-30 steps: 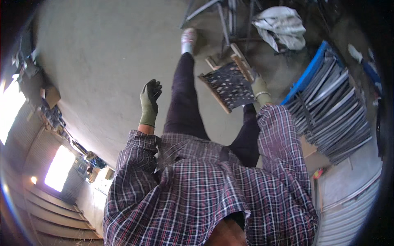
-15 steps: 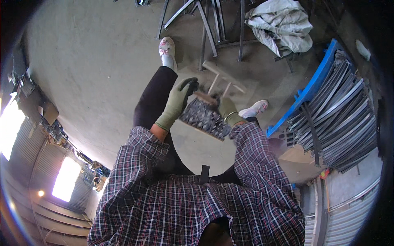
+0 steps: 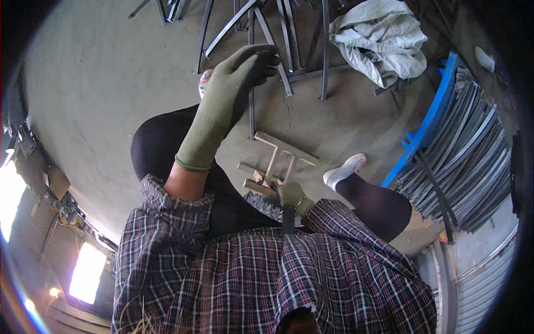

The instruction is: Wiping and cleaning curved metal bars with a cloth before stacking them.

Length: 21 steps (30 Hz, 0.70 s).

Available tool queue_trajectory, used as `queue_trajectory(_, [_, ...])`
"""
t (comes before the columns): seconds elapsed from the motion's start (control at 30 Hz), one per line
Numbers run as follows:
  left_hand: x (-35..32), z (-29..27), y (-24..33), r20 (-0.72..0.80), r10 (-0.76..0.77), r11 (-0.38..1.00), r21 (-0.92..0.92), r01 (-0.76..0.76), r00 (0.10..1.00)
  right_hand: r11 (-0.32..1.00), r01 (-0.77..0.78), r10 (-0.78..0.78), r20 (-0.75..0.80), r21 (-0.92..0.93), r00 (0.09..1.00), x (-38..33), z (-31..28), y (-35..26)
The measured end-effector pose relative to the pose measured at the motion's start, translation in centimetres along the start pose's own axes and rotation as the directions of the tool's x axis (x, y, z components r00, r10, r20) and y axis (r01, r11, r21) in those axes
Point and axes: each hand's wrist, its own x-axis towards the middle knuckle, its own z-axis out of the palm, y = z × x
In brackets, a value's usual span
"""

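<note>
A low wooden stool (image 3: 268,162) with a grey patterned seat is tilted between my knees, its legs and crossbars pointing away from me. My right hand (image 3: 293,196), in a green glove with a dark palm, grips the stool's frame close to my body. Part of the seat is hidden behind that hand and my clothes. Raised high in front of me, my left hand (image 3: 239,78) wears a matching glove. Its fingers are loosely bent and somewhat apart, with nothing visible in them, and it is away from the stool.
Several metal frames (image 3: 272,42) stand on the floor ahead, beside a crumpled white sheet (image 3: 384,39). To the right, a blue rack (image 3: 425,122) borders a big bundle of metal strips (image 3: 461,167). My feet are spread apart on the concrete floor (image 3: 100,100).
The stool has come closer to my body, still in my right hand. My left hand has left it and risen up and forward. My knees have bent outward as my body lowered.
</note>
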Motion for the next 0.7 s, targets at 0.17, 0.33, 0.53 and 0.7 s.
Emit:
queue_trajectory(0.17, [-1.9, 0.7, -1.9, 0.041, -0.075, 0.994, -0.072, 0.078, 0.996, 0.999, 0.045, -0.045, 0.047, 0.008, 0.998, 1.4, 1.9, -2.2])
queue_trajectory(0.33, [-5.2, 1.6, -2.1, 0.071, -0.022, 0.994, 0.112, 0.014, 0.997, 0.987, 0.103, -0.107, 0.028, 0.126, 0.994, 1.8, 6.9, -1.7])
queue_trajectory(0.53, [-4.7, 1.0, -1.0, 0.188, -0.046, 0.948, 0.317, -0.017, 0.981, 0.981, 0.134, -0.148, 0.094, 0.139, 0.985, 1.4, 4.5, -3.1])
queue_trajectory(0.7, [-3.0, 2.4, 1.8, 0.253, -0.033, 0.864, 0.494, -0.1, 0.967, 0.985, 0.122, -0.137, 0.126, 0.12, 0.983, 1.6, 0.6, -2.4])
